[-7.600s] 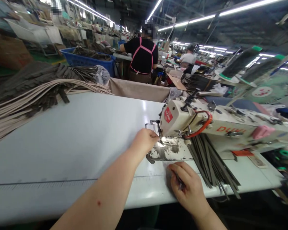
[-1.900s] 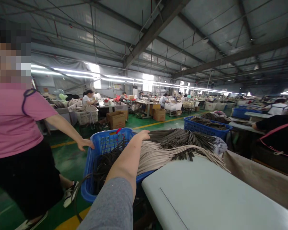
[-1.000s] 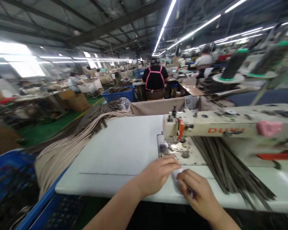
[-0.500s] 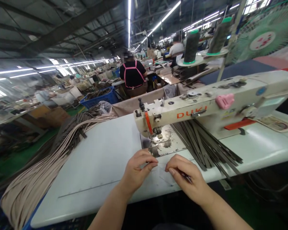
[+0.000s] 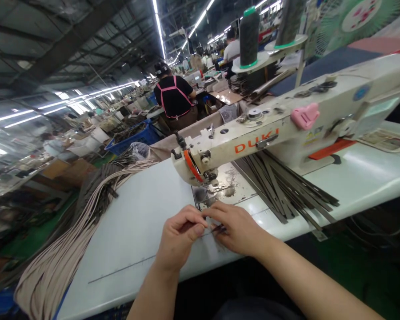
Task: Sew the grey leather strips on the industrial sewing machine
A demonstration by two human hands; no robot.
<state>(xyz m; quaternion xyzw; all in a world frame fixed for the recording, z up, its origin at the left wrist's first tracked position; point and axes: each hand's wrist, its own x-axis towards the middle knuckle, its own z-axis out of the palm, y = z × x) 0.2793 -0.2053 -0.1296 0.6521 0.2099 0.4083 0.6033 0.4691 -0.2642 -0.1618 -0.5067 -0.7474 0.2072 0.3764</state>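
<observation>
Both hands meet over the white table [image 5: 133, 231] just in front of the needle plate [image 5: 226, 189] of a cream sewing machine [image 5: 286, 129]. My left hand [image 5: 180, 238] is pinched, thumb against fingers, on something thin that I cannot make out. My right hand [image 5: 238, 226] is closed around a small dark tool [image 5: 219, 229] whose tip pokes out towards the left hand. The fingertips of the two hands touch or nearly touch.
A bundle of dark strips [image 5: 283, 186] lies under the machine arm at right. Long beige and dark straps [image 5: 73, 235] drape off the table's left end. Thread cones [image 5: 249, 31] stand behind the machine. A person in a black top with pink apron straps [image 5: 174, 100] works beyond.
My hands have come together; half a second ago they were slightly apart. The view has swung from the blue crate and a person in pink at left back to the machine.
</observation>
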